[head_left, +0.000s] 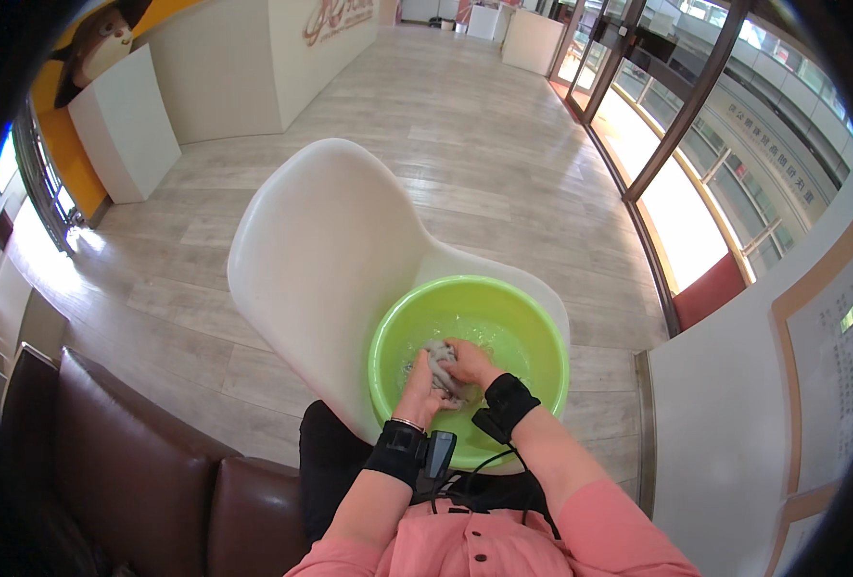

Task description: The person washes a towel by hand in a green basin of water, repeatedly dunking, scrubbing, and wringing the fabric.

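**Both hands meet on the cloth inside the basin**

Broadly, a white moulded chair (320, 260) carries a lime-green plastic basin (532, 332) on its seat. Inside the basin, near its near wall, a small grey wet cloth (440, 363) lies bunched in shallow water. Left hand (420, 392) clutches the cloth from the near-left; right hand (471, 363) closes over it from the right, equally close.

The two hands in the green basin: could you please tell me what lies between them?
In the head view, a wet grey cloth is bunched between the left hand and right hand, over the green basin.
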`<move>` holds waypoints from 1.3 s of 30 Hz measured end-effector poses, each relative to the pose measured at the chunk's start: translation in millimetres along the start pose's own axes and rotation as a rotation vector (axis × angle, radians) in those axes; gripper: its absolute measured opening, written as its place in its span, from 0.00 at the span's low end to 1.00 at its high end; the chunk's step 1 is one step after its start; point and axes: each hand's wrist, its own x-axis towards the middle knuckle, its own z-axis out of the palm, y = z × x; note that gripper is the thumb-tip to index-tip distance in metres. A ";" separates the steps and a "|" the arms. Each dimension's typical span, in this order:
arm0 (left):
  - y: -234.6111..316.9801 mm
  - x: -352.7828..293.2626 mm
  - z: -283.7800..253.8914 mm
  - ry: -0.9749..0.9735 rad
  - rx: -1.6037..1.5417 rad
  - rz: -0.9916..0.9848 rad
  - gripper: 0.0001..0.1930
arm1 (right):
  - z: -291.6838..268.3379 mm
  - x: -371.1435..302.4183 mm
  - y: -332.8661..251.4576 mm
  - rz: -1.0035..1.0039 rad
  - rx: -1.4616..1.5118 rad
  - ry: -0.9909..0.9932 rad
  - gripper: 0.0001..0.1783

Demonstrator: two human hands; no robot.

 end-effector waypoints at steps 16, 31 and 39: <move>-19.5 -22.3 16.9 -0.077 -0.172 0.395 0.14 | -28.8 -76.2 -82.8 -0.305 0.148 0.160 0.13; -7.7 -17.9 42.8 0.258 0.021 0.598 0.11 | -50.8 -42.6 -34.3 -0.111 -0.223 0.439 0.16; 0.2 -28.2 27.0 0.603 0.322 0.534 0.24 | -68.1 -11.6 26.9 -0.233 0.003 0.387 0.23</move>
